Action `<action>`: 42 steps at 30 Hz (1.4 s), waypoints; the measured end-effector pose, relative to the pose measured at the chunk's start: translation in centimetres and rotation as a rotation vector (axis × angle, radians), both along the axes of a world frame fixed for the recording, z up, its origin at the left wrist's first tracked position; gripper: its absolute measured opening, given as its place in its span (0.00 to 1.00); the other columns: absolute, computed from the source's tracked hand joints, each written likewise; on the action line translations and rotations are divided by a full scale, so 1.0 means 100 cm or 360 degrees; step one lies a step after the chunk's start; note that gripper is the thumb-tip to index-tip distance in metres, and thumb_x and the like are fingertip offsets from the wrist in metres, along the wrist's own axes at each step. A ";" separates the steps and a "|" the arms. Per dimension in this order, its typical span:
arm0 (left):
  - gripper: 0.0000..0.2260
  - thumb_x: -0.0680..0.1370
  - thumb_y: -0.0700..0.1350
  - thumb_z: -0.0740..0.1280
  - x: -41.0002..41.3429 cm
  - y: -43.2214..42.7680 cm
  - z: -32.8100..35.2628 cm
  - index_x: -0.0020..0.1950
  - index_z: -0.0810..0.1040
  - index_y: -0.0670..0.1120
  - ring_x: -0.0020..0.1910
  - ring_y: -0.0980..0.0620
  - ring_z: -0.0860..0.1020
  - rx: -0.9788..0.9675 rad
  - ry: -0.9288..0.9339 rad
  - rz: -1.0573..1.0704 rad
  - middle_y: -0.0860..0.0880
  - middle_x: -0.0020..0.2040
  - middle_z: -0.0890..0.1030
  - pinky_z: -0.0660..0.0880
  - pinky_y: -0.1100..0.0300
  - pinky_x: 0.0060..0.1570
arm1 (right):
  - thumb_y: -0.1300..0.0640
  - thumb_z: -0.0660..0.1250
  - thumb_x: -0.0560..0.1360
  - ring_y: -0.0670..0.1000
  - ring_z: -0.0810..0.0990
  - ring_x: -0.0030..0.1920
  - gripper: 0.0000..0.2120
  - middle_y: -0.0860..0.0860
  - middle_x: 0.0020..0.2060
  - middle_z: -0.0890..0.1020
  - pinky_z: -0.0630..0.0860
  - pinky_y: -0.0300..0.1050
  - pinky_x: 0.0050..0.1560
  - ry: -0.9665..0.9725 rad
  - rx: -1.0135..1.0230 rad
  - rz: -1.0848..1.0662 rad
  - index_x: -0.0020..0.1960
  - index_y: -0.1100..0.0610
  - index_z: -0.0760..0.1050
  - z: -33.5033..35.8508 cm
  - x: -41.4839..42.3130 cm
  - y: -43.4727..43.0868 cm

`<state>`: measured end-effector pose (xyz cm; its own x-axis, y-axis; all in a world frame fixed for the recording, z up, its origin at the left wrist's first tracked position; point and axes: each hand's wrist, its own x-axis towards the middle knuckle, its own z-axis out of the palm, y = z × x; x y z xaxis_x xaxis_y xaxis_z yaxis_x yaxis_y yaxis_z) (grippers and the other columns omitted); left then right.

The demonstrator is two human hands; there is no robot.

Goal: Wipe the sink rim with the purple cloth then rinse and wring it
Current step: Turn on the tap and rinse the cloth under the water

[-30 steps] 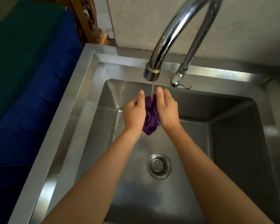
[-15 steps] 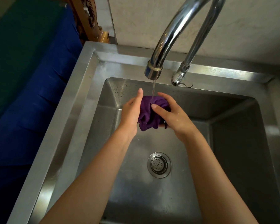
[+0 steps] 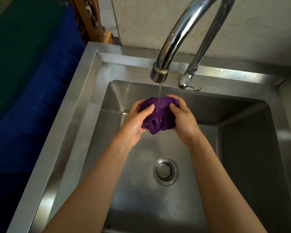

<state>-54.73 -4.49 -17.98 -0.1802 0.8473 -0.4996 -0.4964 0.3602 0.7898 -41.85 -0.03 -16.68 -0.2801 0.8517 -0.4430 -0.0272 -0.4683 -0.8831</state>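
Observation:
The purple cloth (image 3: 160, 115) is bunched between both hands over the steel sink basin, right under the tap spout (image 3: 159, 74). A thin stream of water (image 3: 160, 91) falls onto its top. My left hand (image 3: 135, 121) grips the cloth's left side with the thumb across it. My right hand (image 3: 183, 118) grips the right side, fingers curled over the far edge. The sink rim (image 3: 84, 91) runs along the left and back.
The drain strainer (image 3: 165, 171) sits in the basin floor below my hands. The tap lever (image 3: 186, 81) is on the back rim. Left of the sink lies blue and green fabric (image 3: 32, 81). A carved wooden piece (image 3: 91, 19) stands at the back left.
The cloth was pressed narrow between my two upright palms; now both hands have rolled outward and hold it spread wider under the running water.

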 end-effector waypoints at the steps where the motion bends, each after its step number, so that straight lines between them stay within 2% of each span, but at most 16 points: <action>1: 0.10 0.76 0.47 0.66 0.001 0.001 0.000 0.57 0.75 0.48 0.47 0.50 0.80 -0.0072 -0.0042 0.0029 0.48 0.49 0.81 0.76 0.50 0.50 | 0.62 0.54 0.79 0.53 0.78 0.51 0.13 0.50 0.48 0.79 0.77 0.54 0.53 -0.0096 0.0058 -0.0050 0.58 0.51 0.72 0.001 -0.005 -0.001; 5: 0.20 0.72 0.65 0.62 0.014 0.012 -0.001 0.44 0.81 0.50 0.44 0.50 0.82 -0.0442 -0.0012 0.0225 0.49 0.43 0.85 0.78 0.54 0.45 | 0.54 0.60 0.78 0.40 0.77 0.46 0.08 0.43 0.43 0.79 0.73 0.37 0.52 -0.0315 0.0395 -0.0105 0.55 0.51 0.75 0.004 -0.027 -0.016; 7: 0.21 0.72 0.65 0.62 0.020 0.016 -0.004 0.39 0.82 0.49 0.43 0.49 0.82 -0.0372 0.0032 0.0348 0.48 0.40 0.84 0.77 0.55 0.45 | 0.48 0.64 0.75 0.39 0.78 0.46 0.10 0.43 0.43 0.80 0.73 0.33 0.50 -0.0413 0.0641 -0.0033 0.54 0.50 0.75 0.004 -0.035 -0.026; 11: 0.19 0.75 0.60 0.62 0.026 0.017 -0.006 0.31 0.79 0.50 0.38 0.49 0.79 -0.0278 0.0107 0.0417 0.50 0.32 0.80 0.76 0.53 0.45 | 0.39 0.64 0.71 0.49 0.80 0.45 0.15 0.49 0.43 0.82 0.78 0.47 0.47 -0.0751 0.0938 0.0010 0.50 0.47 0.76 0.005 -0.035 -0.028; 15: 0.20 0.74 0.56 0.63 0.035 0.019 -0.002 0.26 0.80 0.50 0.34 0.47 0.79 -0.0216 0.0335 0.0460 0.51 0.28 0.80 0.75 0.50 0.43 | 0.42 0.61 0.76 0.55 0.79 0.37 0.16 0.53 0.34 0.81 0.76 0.51 0.39 -0.0987 0.1073 -0.0107 0.43 0.55 0.75 0.009 -0.031 -0.021; 18: 0.21 0.78 0.54 0.60 0.039 0.017 0.004 0.28 0.79 0.48 0.35 0.48 0.80 -0.0182 0.0683 0.0430 0.47 0.30 0.81 0.76 0.51 0.41 | 0.46 0.59 0.78 0.59 0.79 0.36 0.18 0.55 0.31 0.80 0.75 0.50 0.37 -0.1037 0.1029 -0.0170 0.40 0.60 0.72 0.011 -0.030 -0.017; 21: 0.23 0.80 0.51 0.58 0.039 0.017 0.014 0.25 0.71 0.47 0.29 0.51 0.73 -0.0120 0.0931 0.0440 0.48 0.26 0.75 0.70 0.56 0.35 | 0.49 0.58 0.79 0.55 0.76 0.32 0.18 0.51 0.26 0.75 0.70 0.45 0.35 -0.0972 0.0873 -0.0202 0.37 0.60 0.71 0.011 -0.032 -0.008; 24: 0.23 0.81 0.51 0.57 0.039 0.019 0.020 0.26 0.67 0.46 0.25 0.56 0.67 -0.0074 0.1162 0.0381 0.50 0.24 0.70 0.64 0.60 0.30 | 0.51 0.59 0.78 0.50 0.71 0.29 0.19 0.49 0.25 0.72 0.67 0.44 0.35 -0.0822 0.0619 -0.0265 0.31 0.57 0.68 0.011 -0.032 0.001; 26: 0.23 0.81 0.51 0.57 0.036 0.020 0.021 0.27 0.65 0.46 0.23 0.58 0.66 -0.0008 0.1183 0.0307 0.52 0.24 0.68 0.62 0.64 0.27 | 0.52 0.60 0.78 0.49 0.69 0.30 0.19 0.49 0.26 0.72 0.68 0.44 0.36 -0.0657 0.0371 -0.0300 0.29 0.56 0.67 0.013 -0.031 0.008; 29: 0.22 0.80 0.54 0.58 0.033 0.022 0.021 0.28 0.64 0.47 0.22 0.60 0.65 0.0031 0.1065 0.0203 0.54 0.22 0.66 0.60 0.69 0.23 | 0.45 0.57 0.78 0.51 0.74 0.37 0.19 0.51 0.33 0.76 0.71 0.46 0.45 -0.0628 0.0202 -0.0114 0.34 0.55 0.71 0.016 -0.022 0.020; 31: 0.18 0.79 0.55 0.59 0.033 0.023 0.022 0.31 0.66 0.49 0.26 0.60 0.68 0.0016 0.0946 0.0241 0.55 0.27 0.69 0.64 0.71 0.26 | 0.40 0.52 0.79 0.54 0.77 0.50 0.23 0.54 0.48 0.80 0.72 0.49 0.58 -0.0777 0.0208 0.0084 0.50 0.57 0.75 0.020 -0.013 0.026; 33: 0.13 0.79 0.55 0.59 0.031 0.026 0.021 0.38 0.70 0.49 0.34 0.57 0.74 -0.0055 0.0737 0.0280 0.52 0.34 0.75 0.70 0.68 0.33 | 0.42 0.54 0.79 0.56 0.77 0.55 0.22 0.55 0.52 0.79 0.72 0.53 0.61 -0.0816 0.0300 0.0124 0.58 0.59 0.73 0.026 -0.004 0.028; 35: 0.11 0.80 0.54 0.59 0.026 0.026 0.019 0.45 0.73 0.49 0.42 0.52 0.79 -0.0170 0.0357 0.0272 0.48 0.43 0.80 0.77 0.57 0.41 | 0.47 0.59 0.78 0.55 0.79 0.49 0.17 0.54 0.45 0.79 0.76 0.57 0.56 -0.0777 0.0560 0.0148 0.54 0.61 0.73 0.029 0.003 0.027; 37: 0.15 0.79 0.58 0.56 0.019 0.021 0.016 0.48 0.76 0.49 0.47 0.48 0.80 -0.0338 0.0187 0.0120 0.47 0.46 0.81 0.79 0.49 0.48 | 0.53 0.63 0.78 0.55 0.79 0.47 0.12 0.51 0.42 0.78 0.77 0.56 0.54 -0.0671 0.0757 0.0233 0.53 0.62 0.73 0.034 0.006 0.023; 40: 0.30 0.75 0.69 0.50 0.006 0.012 0.010 0.56 0.77 0.47 0.53 0.40 0.80 -0.0502 -0.0169 -0.0141 0.42 0.55 0.80 0.78 0.42 0.50 | 0.58 0.66 0.75 0.51 0.78 0.49 0.07 0.48 0.44 0.77 0.74 0.50 0.57 -0.0327 0.0866 0.0517 0.52 0.57 0.75 0.038 0.011 0.019; 42: 0.33 0.74 0.70 0.51 -0.001 0.013 0.015 0.60 0.76 0.46 0.53 0.37 0.80 -0.0472 -0.0539 -0.0176 0.39 0.58 0.80 0.78 0.40 0.49 | 0.59 0.67 0.71 0.50 0.75 0.53 0.10 0.47 0.48 0.76 0.70 0.49 0.62 -0.0282 0.0954 0.0765 0.51 0.54 0.76 0.037 0.014 0.019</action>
